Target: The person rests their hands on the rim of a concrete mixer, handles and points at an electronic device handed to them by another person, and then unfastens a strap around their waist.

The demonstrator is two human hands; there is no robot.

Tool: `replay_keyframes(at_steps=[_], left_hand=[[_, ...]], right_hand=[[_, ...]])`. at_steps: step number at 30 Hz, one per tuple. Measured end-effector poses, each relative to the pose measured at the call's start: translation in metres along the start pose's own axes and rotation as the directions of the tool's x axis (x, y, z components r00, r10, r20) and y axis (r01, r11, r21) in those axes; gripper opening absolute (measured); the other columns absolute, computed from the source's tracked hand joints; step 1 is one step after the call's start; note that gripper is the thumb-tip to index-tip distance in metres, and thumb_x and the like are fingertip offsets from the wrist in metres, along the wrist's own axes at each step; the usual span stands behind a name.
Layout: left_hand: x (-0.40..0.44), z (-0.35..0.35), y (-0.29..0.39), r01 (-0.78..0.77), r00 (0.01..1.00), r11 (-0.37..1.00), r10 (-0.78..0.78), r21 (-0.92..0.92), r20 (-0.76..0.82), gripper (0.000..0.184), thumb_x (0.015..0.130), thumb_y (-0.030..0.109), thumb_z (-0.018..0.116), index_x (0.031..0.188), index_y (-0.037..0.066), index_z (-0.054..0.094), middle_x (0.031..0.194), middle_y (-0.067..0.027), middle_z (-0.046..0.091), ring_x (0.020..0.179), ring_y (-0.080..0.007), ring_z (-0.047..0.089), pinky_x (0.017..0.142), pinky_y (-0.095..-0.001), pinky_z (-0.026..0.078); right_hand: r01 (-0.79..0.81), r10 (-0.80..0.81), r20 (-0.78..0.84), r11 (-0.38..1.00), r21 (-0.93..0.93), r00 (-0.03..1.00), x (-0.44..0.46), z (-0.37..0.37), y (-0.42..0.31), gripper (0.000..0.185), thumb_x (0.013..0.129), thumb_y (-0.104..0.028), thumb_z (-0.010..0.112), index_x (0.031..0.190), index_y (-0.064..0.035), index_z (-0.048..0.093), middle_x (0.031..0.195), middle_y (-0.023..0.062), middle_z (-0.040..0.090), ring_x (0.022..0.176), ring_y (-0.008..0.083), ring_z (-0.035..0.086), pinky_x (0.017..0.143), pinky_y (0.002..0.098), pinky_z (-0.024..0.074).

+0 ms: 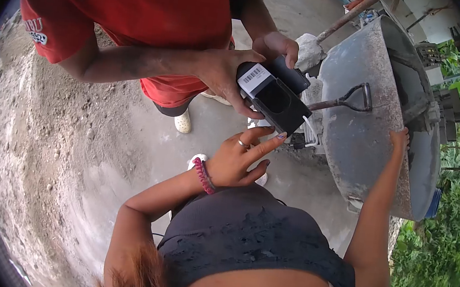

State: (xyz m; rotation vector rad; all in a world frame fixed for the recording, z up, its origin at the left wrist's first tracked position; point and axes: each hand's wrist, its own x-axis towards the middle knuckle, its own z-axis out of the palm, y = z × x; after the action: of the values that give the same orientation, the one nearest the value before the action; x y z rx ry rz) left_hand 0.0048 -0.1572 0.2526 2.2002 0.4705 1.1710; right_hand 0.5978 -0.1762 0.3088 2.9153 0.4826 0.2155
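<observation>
My left hand (244, 155) has its fingers apart, with a ring and a pink braided bracelet on that arm. Its index fingertip is at the lower corner of a black case-like device (281, 104) with a white barcode label; whether it presses on it I cannot tell. A person in a red shirt holds this device in both hands (225, 78). Off to the right, my right hand (398, 139) grips the rim of a grey concrete mixer drum (354, 101), its fingers curled over the edge.
A shovel handle (360, 97) with a D-shaped grip juts across the drum. Behind it a long pole (352, 16) leans at a slant. A heap of sand and gravel (54, 140) covers the left side, concrete floor (299, 180) lies between, and green plants (439, 252) grow at the right.
</observation>
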Motion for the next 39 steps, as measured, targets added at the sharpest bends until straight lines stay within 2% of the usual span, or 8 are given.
replay_keyframes(at_steps=[3,6,9,12,15,21,27,39], left_hand=[[0.02,-0.015,-0.008,-0.041,0.989,0.999,0.046,-0.034,0.137,0.066,0.072,0.006,0.064,0.134,0.01,0.041,0.116,-0.0156,0.048,0.087,-0.0283,0.06,0.071,-0.0364,0.052],[0.035,-0.012,-0.01,-0.056,0.989,0.996,0.065,-0.069,0.135,0.067,0.072,0.006,0.065,0.134,0.011,0.041,0.115,-0.0155,0.05,0.086,-0.0272,0.061,0.07,-0.0363,0.053],[0.036,-0.014,-0.008,0.062,0.975,0.987,-0.028,-0.148,0.22,0.067,0.072,0.006,0.065,0.134,0.011,0.041,0.114,-0.016,0.051,0.082,-0.0263,0.063,0.068,-0.0357,0.053],[0.039,-0.011,-0.02,-0.007,0.975,0.986,0.044,-0.169,0.219,0.067,0.073,0.005,0.065,0.134,0.011,0.041,0.115,-0.0168,0.052,0.08,-0.0253,0.064,0.068,-0.0341,0.054],[0.043,-0.007,-0.023,0.027,0.972,0.976,0.025,-0.218,0.233,0.067,0.073,0.003,0.065,0.135,0.011,0.04,0.115,-0.0181,0.052,0.082,-0.0263,0.064,0.069,-0.0342,0.054],[0.051,-0.003,-0.028,0.018,0.974,0.978,0.03,-0.21,0.223,0.066,0.073,0.003,0.066,0.134,0.01,0.04,0.113,-0.0184,0.053,0.084,-0.0266,0.063,0.069,-0.0346,0.054],[0.057,0.006,-0.033,0.043,0.975,0.973,0.009,-0.226,0.223,0.066,0.074,0.005,0.066,0.134,0.01,0.039,0.113,-0.0174,0.053,0.082,-0.0252,0.064,0.068,-0.0343,0.053],[0.064,0.015,-0.047,-0.002,0.984,0.961,0.052,-0.277,0.172,0.063,0.074,0.004,0.067,0.132,0.009,0.042,0.111,-0.0176,0.055,0.081,-0.024,0.064,0.067,-0.0334,0.053]], right_hand=[[-0.015,0.01,0.105,0.999,0.048,0.994,0.014,-0.004,0.001,0.081,0.076,-0.031,0.061,0.143,-0.0168,0.018,0.147,0.0136,0.022,0.135,0.0323,0.023,0.109,0.0535,0.0202],[0.016,-0.034,0.217,0.996,0.085,0.976,0.034,-0.005,0.008,0.09,0.075,-0.034,0.065,0.145,-0.015,0.012,0.149,0.015,0.018,0.136,0.0351,0.018,0.108,0.0539,0.0226],[-0.017,0.063,0.215,0.978,-0.209,0.975,0.012,-0.011,-0.01,0.099,0.074,-0.04,0.067,0.146,-0.0148,0.003,0.149,0.0143,0.015,0.136,0.0358,0.018,0.106,0.0584,0.0227],[-0.034,0.128,0.256,0.939,-0.342,0.958,-0.018,-0.027,-0.027,0.11,0.074,-0.049,0.067,0.144,-0.0126,-0.008,0.149,0.015,0.012,0.135,0.0377,0.019,0.103,0.0625,0.022],[-0.083,0.14,0.14,0.934,-0.347,0.98,-0.008,-0.01,-0.03,0.116,0.069,-0.05,0.072,0.142,-0.0081,-0.007,0.141,0.0181,0.023,0.132,0.0387,0.024,0.101,0.0667,0.0216],[-0.148,0.186,0.059,0.907,-0.395,0.981,-0.002,0.009,-0.033,0.111,0.079,-0.046,0.063,0.14,-0.001,-0.018,0.14,0.0276,0.018,0.13,0.047,0.02,0.101,0.0653,0.0213],[-0.158,0.162,-0.026,0.895,-0.418,0.986,0.007,0.023,-0.029,0.096,0.088,-0.038,0.052,0.14,-0.0004,-0.019,0.141,0.0298,0.016,0.13,0.0485,0.021,0.101,0.0653,0.0216],[-0.217,0.214,-0.06,0.862,-0.459,0.975,0.002,0.025,-0.037,0.098,0.087,-0.037,0.054,0.14,0.0001,-0.019,0.14,0.03,0.018,0.128,0.05,0.022,0.099,0.0674,0.0229]])
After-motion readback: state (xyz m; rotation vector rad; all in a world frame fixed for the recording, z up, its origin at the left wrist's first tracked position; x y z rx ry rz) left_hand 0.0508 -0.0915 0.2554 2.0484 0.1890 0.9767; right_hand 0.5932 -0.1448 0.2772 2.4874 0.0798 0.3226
